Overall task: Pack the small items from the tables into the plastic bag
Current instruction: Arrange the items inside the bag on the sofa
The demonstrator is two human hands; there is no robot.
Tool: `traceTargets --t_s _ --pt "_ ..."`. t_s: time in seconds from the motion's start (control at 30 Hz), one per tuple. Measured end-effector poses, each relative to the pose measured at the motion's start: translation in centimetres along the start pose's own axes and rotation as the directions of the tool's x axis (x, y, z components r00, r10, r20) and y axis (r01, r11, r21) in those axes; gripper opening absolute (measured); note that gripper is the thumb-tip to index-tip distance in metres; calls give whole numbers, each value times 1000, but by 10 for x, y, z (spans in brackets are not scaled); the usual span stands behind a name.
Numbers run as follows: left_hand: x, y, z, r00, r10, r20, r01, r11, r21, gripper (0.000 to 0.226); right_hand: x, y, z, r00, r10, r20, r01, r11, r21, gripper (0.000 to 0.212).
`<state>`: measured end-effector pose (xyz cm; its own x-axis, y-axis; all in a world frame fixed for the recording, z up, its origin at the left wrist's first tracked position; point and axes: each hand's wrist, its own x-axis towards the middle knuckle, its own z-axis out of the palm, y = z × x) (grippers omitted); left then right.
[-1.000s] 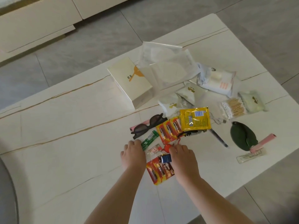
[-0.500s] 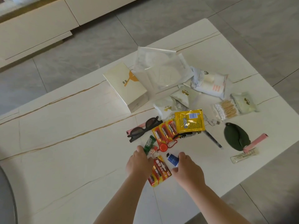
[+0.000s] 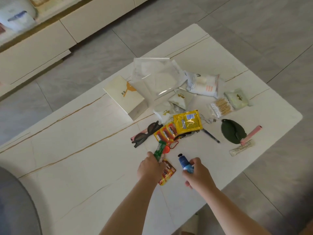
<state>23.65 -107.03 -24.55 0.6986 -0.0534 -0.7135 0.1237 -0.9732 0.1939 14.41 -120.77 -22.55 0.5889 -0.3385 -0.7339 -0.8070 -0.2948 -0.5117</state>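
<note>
Head view: right fingers (image 3: 194,162) grip blue tube (image 3: 183,162); left fingers (image 3: 150,156) apparently pinch green stick (image 3: 159,149).

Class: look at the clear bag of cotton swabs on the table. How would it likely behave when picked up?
The bag of cotton swabs looks thin and clear, so it is probably floppy and may sag. Filled only with slim sticks, it is likely light for its size. The glossy film might be a little slippery.

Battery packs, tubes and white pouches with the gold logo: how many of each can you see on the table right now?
Battery packs: 2, one beside the sunglasses, one under the left hand
Tubes: 2, a green tube in the left hand, a blue tube in the right hand
White pouches with gold logo: 2
Total: 6
</note>
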Motion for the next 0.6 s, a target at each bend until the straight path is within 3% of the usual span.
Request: traceTargets --t_s 0.13,0.3,0.47,0.6 --pt "-36 29 -8 987 143 75 -149 985 85 33 -26 2 -24 996 77 -45 -61 956 288 29" --pt "-78 74 -14 947 217 236 -174 966 -191 18 -68 20 -68 969 192 -157 -70 821 567 24" --pt "-126 138 -10 890 336 309 -262 930 -258 32 -116 53 -124 919 275 -282 -43 782 622 10" --pt "-182 198 6 811 452 372 -333 879 -342 25 -157 91 -171 837 381 -393 -15 733 680 17"
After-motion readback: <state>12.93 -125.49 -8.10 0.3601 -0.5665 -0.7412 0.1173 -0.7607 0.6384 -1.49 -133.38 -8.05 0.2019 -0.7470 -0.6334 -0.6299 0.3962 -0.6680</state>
